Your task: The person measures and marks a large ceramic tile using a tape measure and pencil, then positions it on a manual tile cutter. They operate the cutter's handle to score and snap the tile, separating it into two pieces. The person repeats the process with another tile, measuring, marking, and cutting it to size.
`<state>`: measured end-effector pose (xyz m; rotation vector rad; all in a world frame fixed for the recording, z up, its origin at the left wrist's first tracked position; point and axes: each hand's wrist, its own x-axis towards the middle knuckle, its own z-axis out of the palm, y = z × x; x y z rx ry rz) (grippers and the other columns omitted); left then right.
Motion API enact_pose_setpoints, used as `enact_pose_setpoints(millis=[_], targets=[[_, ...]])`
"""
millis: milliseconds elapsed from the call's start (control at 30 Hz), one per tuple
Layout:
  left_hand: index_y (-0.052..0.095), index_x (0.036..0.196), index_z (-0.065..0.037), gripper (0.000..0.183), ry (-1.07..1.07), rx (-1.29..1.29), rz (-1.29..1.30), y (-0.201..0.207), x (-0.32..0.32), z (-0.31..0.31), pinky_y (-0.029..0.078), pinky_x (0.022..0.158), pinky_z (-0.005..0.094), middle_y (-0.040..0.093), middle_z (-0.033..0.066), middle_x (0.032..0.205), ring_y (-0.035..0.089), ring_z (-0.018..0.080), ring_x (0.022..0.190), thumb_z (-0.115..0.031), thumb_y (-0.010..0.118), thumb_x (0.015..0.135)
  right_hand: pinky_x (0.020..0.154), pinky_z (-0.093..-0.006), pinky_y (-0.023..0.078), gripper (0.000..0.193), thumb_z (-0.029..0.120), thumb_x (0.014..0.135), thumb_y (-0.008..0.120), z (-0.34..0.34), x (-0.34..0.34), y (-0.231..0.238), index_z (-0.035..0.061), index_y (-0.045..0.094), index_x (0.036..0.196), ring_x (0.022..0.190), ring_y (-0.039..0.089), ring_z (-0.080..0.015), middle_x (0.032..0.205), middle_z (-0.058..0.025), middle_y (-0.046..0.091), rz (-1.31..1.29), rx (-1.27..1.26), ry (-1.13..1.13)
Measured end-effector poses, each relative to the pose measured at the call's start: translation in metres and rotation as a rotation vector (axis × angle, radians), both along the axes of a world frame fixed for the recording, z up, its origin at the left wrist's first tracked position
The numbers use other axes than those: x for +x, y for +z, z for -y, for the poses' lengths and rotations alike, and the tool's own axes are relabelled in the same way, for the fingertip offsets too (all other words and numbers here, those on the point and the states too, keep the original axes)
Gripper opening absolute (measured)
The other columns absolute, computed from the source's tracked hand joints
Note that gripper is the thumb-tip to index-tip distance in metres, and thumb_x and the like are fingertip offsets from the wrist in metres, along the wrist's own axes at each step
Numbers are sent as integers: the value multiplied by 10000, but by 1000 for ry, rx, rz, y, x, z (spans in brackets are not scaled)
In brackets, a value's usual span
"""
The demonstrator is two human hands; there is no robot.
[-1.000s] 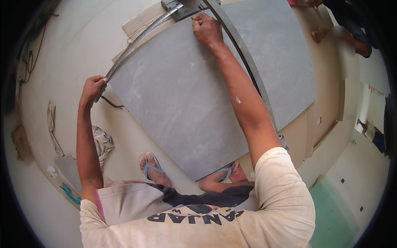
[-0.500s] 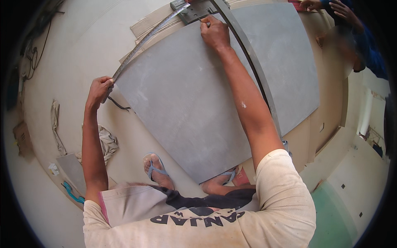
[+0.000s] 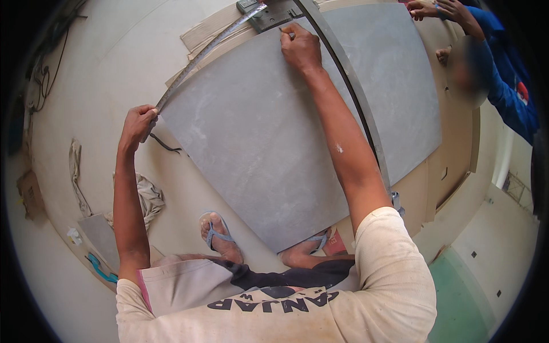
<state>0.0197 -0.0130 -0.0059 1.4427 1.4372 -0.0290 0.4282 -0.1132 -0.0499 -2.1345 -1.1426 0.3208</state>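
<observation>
A large grey tile [image 3: 246, 131] lies under my arms, its left corner beside my left hand [image 3: 139, 124]. That hand is closed round a tape measure, whose metal blade [image 3: 200, 55] stretches along the tile's far left edge to the base of a tile cutter [image 3: 274, 17]. My right hand [image 3: 302, 48] rests at the far edge of the tile, fingers pinched together. A small dark tip shows at the fingers; what it belongs to is too small to name. The cutter's long rail [image 3: 357, 94] runs across the tile, right of my right forearm.
Cardboard [image 3: 209, 28] lies beneath the tile. A co-worker in a blue sleeve [image 3: 506, 86] reaches in at the far right. My sandalled feet [image 3: 220, 234] stand by the near edge. A crumpled cloth [image 3: 147, 197] and a turquoise-handled tool [image 3: 102, 267] lie at left.
My right hand has shifted slightly right and nearer at the tile's far edge. The co-worker's arms and body have moved. My left hand stays with the tape measure.
</observation>
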Motion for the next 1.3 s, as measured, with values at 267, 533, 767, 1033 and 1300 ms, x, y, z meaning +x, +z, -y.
enact_pose_setpoints(millis=[267,533,767,1033,1300], targets=[[650,821,-20,192,-14,-1,36,1,5,-3,352,481,215,533,-39,672,435,33,546,-176,584,914,698,-424,545,180,201,854,619,-7,11,-4,83,704,960,749,696,-346,804,-167,710,7,72,-16],[674,887,-36,196,29,-41,54,-1,-11,2,365,482,218,553,-33,696,460,39,556,-206,586,931,588,-334,464,246,207,905,644,143,-25,34,41,667,1086,571,554,-154,623,-61,571,-217,-85,-114],[697,939,-22,207,26,-36,183,14,-17,13,408,575,215,586,-22,734,505,48,633,-202,594,944,622,-379,485,246,214,970,549,292,-35,136,71,622,1157,609,613,-239,700,-88,627,-178,-480,-33],[686,955,-16,204,-67,-61,272,40,17,73,421,578,212,600,-13,748,531,55,646,-203,607,953,618,-332,482,199,181,979,524,398,-27,170,22,580,1084,634,604,-178,715,-84,618,-230,-367,-159],[672,926,-16,197,-239,-159,129,66,38,211,364,483,206,561,-35,701,465,41,550,-195,593,945,536,-224,384,140,147,941,613,472,-24,101,14,614,986,601,476,-26,680,37,557,-692,-66,-241]])
